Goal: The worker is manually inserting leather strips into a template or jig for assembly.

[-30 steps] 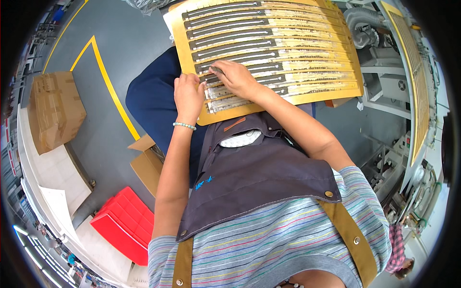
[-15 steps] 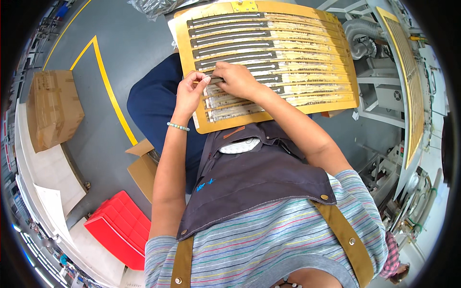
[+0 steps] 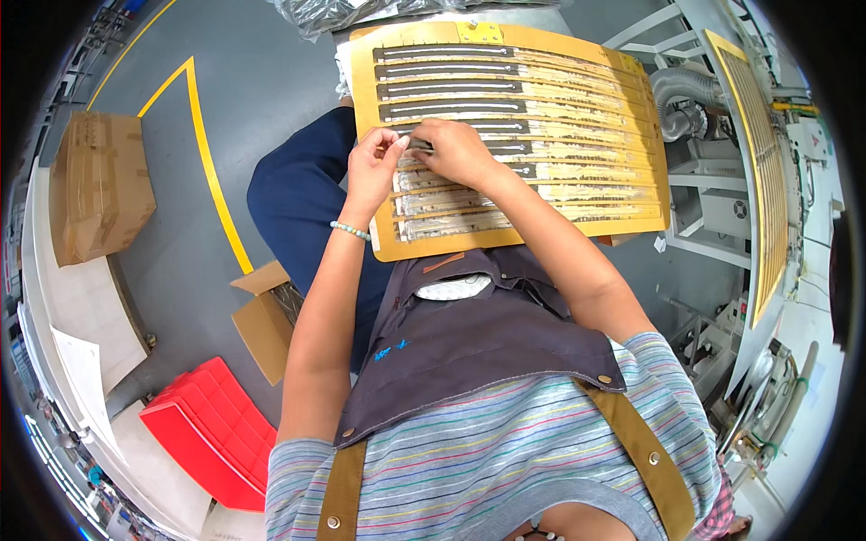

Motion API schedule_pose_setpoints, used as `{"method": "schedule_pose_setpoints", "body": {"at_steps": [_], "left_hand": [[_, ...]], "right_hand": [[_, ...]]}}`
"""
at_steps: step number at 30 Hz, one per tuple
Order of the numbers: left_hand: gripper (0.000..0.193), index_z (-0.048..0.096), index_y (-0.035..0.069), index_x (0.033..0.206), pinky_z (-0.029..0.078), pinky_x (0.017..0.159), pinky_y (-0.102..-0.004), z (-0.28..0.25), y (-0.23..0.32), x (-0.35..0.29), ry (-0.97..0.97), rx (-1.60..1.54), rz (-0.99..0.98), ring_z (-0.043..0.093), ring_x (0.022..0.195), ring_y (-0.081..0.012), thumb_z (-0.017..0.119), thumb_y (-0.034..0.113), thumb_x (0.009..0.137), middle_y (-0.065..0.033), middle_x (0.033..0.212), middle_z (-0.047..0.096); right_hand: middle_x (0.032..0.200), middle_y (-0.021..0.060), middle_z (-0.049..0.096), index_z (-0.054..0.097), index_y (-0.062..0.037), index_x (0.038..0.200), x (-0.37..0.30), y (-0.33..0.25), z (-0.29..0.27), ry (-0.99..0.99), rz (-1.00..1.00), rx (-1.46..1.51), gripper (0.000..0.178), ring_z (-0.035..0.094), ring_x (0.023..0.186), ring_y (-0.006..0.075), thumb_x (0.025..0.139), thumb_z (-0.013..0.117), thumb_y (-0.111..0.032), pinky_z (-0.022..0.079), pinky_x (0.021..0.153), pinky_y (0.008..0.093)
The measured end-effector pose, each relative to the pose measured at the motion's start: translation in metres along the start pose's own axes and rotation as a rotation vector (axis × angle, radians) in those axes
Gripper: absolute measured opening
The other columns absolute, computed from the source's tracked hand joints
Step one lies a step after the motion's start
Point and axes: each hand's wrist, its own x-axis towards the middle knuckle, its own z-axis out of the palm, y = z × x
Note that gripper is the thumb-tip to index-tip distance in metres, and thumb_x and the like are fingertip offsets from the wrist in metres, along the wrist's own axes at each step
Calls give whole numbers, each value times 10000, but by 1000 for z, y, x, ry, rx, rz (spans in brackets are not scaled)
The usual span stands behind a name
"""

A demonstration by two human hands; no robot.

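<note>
A grey floor [image 3: 216,72] spreads through the room, marked by a bent yellow line [image 3: 206,162] on the left. At the right, a tall slotted panel [image 3: 756,171] stands near a pale frame [image 3: 713,180] and a ribbed silver hose [image 3: 678,86]. In front of the person, close to the apron [image 3: 478,343], lies a broad yellow board [image 3: 386,239] with rows of long slots; crumpled clear plastic [image 3: 343,13] sits beyond its far edge.

Among the containers, a taped cardboard box [image 3: 104,189] is at the far left, its contents hidden. Lower down is a red bin [image 3: 212,433] (whether it holds anything, I cannot tell). Nearer the person's leg, a carton [image 3: 262,338] stands with its flaps spread, something dark just showing inside. The apron's front pocket gapes around a white patterned item [image 3: 454,288].

Both hands work over the board's left part. The right hand [image 3: 458,155] has its grip pinched on a small dark piece [image 3: 419,144], above the slots. The left hand [image 3: 372,167] is just beside it, thumb and fingers drawn together; whether that grip holds anything, I cannot tell. Dark strips [image 3: 451,88] fill the left portions of the farther slots, while the nearest rows look pale and streaked.
</note>
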Motion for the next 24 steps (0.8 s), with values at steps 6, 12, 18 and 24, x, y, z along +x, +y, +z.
{"method": "schedule_pose_setpoints", "body": {"at_steps": [6,12,18,24], "left_hand": [[143,722,44,946,521,857,-409,0,21,22,168,740,267,617,918,-294,799,159,909,-88,900,654],[148,696,28,902,521,827,-420,1,0,29,46,797,215,619,906,-302,797,136,893,-93,868,644],[141,722,36,940,530,813,-405,4,10,53,113,287,89,663,888,-274,791,157,918,-95,908,688],[136,722,46,931,519,839,-424,-4,-1,65,205,913,242,617,918,-307,795,155,897,-80,971,680]], "right_hand": [[982,137,736,724,-78,1039,11,7,-6,113,165,-4,180,714,942,376,971,703,-244,558,796,500],[981,133,776,764,-99,1079,22,7,4,119,60,-35,295,741,921,368,869,813,-301,582,820,493],[925,112,726,753,-83,999,36,19,-3,186,79,-180,210,727,873,362,889,786,-258,585,767,478],[923,143,734,721,-47,953,54,23,-7,98,160,-168,236,720,856,389,930,758,-279,580,772,509]]}}
